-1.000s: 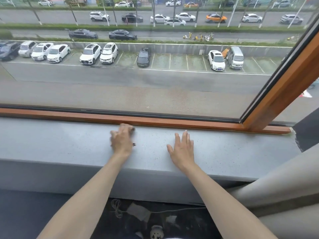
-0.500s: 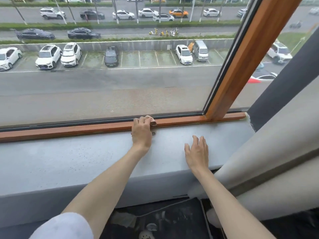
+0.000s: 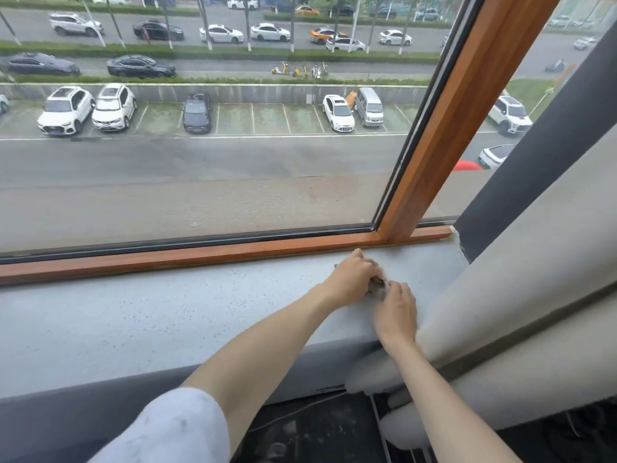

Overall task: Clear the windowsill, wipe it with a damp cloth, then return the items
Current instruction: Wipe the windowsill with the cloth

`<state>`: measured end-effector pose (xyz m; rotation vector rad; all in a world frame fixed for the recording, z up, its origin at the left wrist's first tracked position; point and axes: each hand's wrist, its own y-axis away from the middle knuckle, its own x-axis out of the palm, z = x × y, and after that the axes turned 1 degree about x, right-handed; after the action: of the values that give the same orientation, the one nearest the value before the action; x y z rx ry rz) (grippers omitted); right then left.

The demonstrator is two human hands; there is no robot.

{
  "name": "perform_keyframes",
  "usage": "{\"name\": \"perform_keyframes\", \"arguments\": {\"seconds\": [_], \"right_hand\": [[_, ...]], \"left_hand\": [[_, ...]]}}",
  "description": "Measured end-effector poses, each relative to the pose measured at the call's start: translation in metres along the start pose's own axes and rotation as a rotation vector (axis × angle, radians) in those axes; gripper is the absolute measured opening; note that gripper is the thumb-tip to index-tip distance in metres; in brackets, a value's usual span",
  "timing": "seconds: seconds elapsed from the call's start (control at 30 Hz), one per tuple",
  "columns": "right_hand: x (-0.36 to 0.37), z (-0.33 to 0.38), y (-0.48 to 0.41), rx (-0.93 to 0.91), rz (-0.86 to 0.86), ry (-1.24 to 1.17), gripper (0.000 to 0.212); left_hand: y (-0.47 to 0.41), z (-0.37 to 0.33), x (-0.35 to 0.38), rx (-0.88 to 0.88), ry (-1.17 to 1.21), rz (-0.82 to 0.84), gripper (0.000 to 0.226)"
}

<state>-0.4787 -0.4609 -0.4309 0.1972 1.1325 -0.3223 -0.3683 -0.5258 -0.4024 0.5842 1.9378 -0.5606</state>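
Toward the right end of the windowsill (image 3: 167, 315), about midway between the wooden window frame (image 3: 200, 255) and the front edge, the cloth (image 3: 376, 285) is found bunched into a small dark wad between both hands. It is gripped by the left hand (image 3: 352, 279), whose fingers are curled over its far side. The right hand (image 3: 397, 307) is set just beside it, fingers bent in and seemingly pinching the wad's near-right edge. Most of the cloth is hidden under the knuckles. A regrip or refold during wiping is judged to be the step in hand. Several risks are noted. With so little cloth spread flat, only a narrow track would be cleaned, and the speckled surface could be left streaked. The right corner, where the upright frame post (image 3: 467, 111) meets the sill, could be missed, as it is crowded by the curtain (image 3: 534, 279). The curtain's hem could be dampened or snagged by the right wrist, which is held near it. If the wad is loosened by both hands at once, it could be dropped over the front edge to the floor below. As for lie, the visible strip is judged to run roughly along the sill, slanting from far-left to near-right. No distinct pointing end can be made out in such a crumpled shape.
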Motion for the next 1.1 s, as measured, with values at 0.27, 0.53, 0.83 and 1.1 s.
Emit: {"name": "perform_keyframes", "arguments": {"seconds": [0.27,0.53,0.83,1.1], "right_hand": [[0.003,0.0,-0.007,-0.001,0.045,-0.021,0.043],[0.002,-0.009,0.0,-0.018,-0.014,0.009,0.039],[0.006,-0.01,-0.001,-0.031,-0.006,0.067,0.038],[0.04,0.084,0.005,-0.222,0.09,0.016,0.041]], "left_hand": [[0.02,0.06,-0.023,-0.455,-0.139,-0.463,0.044],[-0.042,0.02,0.008,-0.282,-0.233,-0.26,0.042],[-0.039,0.036,-0.006,-0.071,-0.346,-0.04,0.045],[0.075,0.106,-0.036,-0.234,-0.389,-0.127,0.049]]}}
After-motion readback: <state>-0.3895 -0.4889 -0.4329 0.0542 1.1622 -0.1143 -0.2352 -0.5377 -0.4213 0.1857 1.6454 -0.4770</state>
